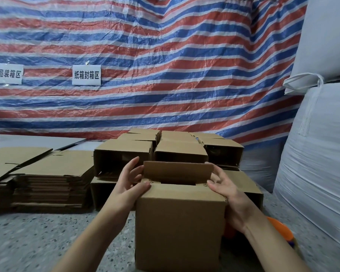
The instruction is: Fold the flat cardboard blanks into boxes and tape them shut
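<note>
The box (pixel 180 222) stands upright on the floor (pixel 37 242) at 6 o'clock, clasped at its top corners by the left hand (pixel 130 185) and right hand (pixel 224 190). Its far flap (pixel 178 171) rises at 12 o'clock, equally near both; through the gap nothing is seen inside. Flat blanks (pixel 37 177) are stacked at 9 o'clock.

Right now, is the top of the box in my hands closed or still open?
Partly open. On the box, the far flap stands up and a dark gap shows behind the folded near flap.
</note>
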Motion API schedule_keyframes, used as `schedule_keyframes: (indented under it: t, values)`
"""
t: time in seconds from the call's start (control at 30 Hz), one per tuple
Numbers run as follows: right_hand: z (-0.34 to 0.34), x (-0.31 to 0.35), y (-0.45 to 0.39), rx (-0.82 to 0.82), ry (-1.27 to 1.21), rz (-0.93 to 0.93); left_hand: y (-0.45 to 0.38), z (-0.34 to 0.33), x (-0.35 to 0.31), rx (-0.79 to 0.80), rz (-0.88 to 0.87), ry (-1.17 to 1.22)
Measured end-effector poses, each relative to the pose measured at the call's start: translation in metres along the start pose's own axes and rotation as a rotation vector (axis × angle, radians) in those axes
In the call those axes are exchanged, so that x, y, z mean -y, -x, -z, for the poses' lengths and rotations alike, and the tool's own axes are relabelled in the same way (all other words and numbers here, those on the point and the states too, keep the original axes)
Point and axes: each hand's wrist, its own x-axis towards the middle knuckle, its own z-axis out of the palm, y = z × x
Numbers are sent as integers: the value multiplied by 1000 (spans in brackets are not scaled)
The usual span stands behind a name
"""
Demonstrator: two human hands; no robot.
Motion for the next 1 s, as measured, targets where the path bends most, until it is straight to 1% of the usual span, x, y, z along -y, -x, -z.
schedule_keyframes:
  t: [0.07, 0.17, 0.33, 0.43, 0.47, 0.5, 0.53, 0.6, 0.63, 0.67, 0.7, 0.8, 0.83, 0.93, 1.0]
  values:
    - [1, -3, 1, -44, -31, -3, 2, 1, 2, -5, -3, -38]
    - [-1, -7, 2, -128, 20, -18, 3, -2, 3, -20, -11, -144]
    - [-8, -9, 4, -161, 64, -5, 3, -4, 2, -56, -13, -201]
    - [-10, -6, 6, -165, 90, -11, 3, -4, -7, -38, 2, -309]
    - [-9, -5, 6, -169, 98, -11, 2, -4, -13, -26, 7, -384]
    - [-9, -5, 6, -174, 107, -14, 0, -4, -19, -15, -6, -514]
    - [-9, -4, 6, -178, 116, -17, -1, -4, -25, -9, -48, -698]
    - [-8, -3, 6, -185, 128, -20, -2, -11, -39, 5, -207, -1077]
    - [-8, -3, 6, -188, 133, -23, 0, -19, -44, 28, -302, -1188]
    - [-8, -2, 6, -189, 136, -25, 1, -27, -48, 75, -365, -1241]
    - [-8, -2, 6, -187, 137, -24, 3, -36, -49, 149, -382, -1265]
    - [-8, -1, 7, -178, 136, -27, 4, -55, -44, 387, -329, -1364]
    - [-8, 0, 8, -170, 135, -36, 3, -57, -40, 419, -336, -1394]
    - [-5, 3, 8, -137, 150, -81, 2, -55, -34, 397, -403, -1424]
    - [4, 5, 6, -187, 235, -54, 1, -54, -33, 397, -403, -1410]
